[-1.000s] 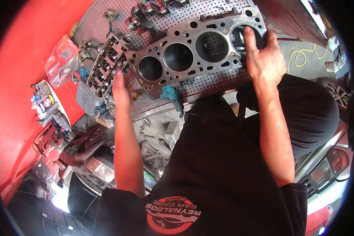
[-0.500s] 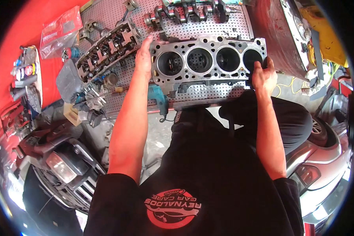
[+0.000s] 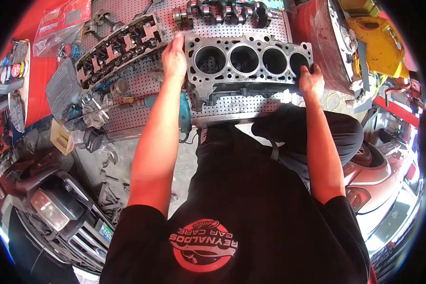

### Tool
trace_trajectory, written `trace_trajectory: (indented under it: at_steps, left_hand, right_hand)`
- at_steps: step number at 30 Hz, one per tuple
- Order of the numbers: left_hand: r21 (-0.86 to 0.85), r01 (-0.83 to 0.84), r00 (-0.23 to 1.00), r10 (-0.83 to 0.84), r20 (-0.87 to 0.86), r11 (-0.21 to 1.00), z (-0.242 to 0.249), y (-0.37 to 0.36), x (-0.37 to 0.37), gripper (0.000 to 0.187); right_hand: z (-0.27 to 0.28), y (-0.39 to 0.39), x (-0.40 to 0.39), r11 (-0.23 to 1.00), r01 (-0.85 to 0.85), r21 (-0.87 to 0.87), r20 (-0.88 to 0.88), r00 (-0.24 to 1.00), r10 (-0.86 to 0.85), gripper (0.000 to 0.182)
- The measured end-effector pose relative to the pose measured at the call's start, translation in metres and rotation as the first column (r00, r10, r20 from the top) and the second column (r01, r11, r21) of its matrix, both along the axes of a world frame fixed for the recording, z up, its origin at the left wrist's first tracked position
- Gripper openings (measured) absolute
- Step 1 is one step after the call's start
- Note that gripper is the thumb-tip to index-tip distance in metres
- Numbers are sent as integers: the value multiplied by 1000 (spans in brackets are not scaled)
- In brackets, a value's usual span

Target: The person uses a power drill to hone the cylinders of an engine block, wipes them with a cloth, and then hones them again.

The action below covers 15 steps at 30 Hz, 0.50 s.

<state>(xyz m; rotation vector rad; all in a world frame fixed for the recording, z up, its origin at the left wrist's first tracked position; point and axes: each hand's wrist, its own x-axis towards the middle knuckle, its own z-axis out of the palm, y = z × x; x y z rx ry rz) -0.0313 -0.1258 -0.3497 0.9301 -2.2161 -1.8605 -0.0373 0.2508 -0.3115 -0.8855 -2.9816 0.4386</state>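
A bare metal engine block (image 3: 228,61) rests on the perforated metal bench top (image 3: 280,28), its row of several round cylinder bores facing me. My left hand (image 3: 175,60) presses against the block's left end, fingers stretched along it. At the other end, my right hand (image 3: 312,81) grips the lower right corner, with the thumb by the last bore and the other fingers partly hidden. The block leans so that its near side wall shows below the deck. Just below my left hand lies a teal power drill (image 3: 185,113), partly covered by my forearm.
A cylinder head (image 3: 118,49) lies left of the block, and a crankshaft (image 3: 222,13) lies behind it. A plastic bag (image 3: 57,31) and a bottle (image 3: 15,71) are on the left. A yellow plastic piece (image 3: 381,45) is at the right. Car fronts flank me below.
The block has tilted between my hands: more of its near side shows, and the bores no longer show the bench through them. The whole view has shifted slightly. Both hands stay on the block.
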Motion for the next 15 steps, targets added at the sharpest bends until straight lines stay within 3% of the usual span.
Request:
trace_trajectory:
  at_steps: [3, 4, 5, 7, 9, 11, 12, 13, 15]
  left_hand:
    - [-374, -116, 993, 113, -31, 920, -36, -10, 68, 39]
    - [-472, -112, 984, 163, 67, 875, -65, -15, 106, 45]
    - [-436, -2, 945, 145, 295, 900, -57, -12, 138, 61]
    - [-427, 81, 898, 120, 423, 901, -82, 2, 203, 82]
    - [-375, 263, 732, 70, 678, 889, -97, 24, 231, 100]
    - [-388, 305, 708, 66, 704, 870, -97, 48, 232, 109]
    - [-473, 329, 691, 133, 710, 818, -107, 56, 230, 110]
    - [-548, 358, 668, 203, 716, 756, -119, 57, 227, 111]
    - [-522, 339, 631, 223, 743, 782, -121, 50, 214, 109]
  right_hand:
    - [-3, 2, 0, 1000, -13, -4, -8, 1000, 13, 62]
    - [-2, 1, -1, 1000, -6, 6, -5, 1000, 6, 62]
    - [-1, -1, -2, 1000, -2, 14, 2, 1000, 2, 62]
    - [-1, -2, 1, 1000, 2, 22, 16, 1000, -2, 62]
    - [0, -3, 0, 1000, -9, 22, 21, 1000, 8, 61]
    - [-3, 6, -3, 1000, 5, -16, 72, 997, -4, 60]
    - [12, -3, -4, 1000, 5, -2, 126, 992, -4, 60]
    - [1, 5, -4, 999, -26, -29, 74, 997, 28, 62]
    - [-9, 13, -4, 998, -47, -37, 25, 999, 47, 66]
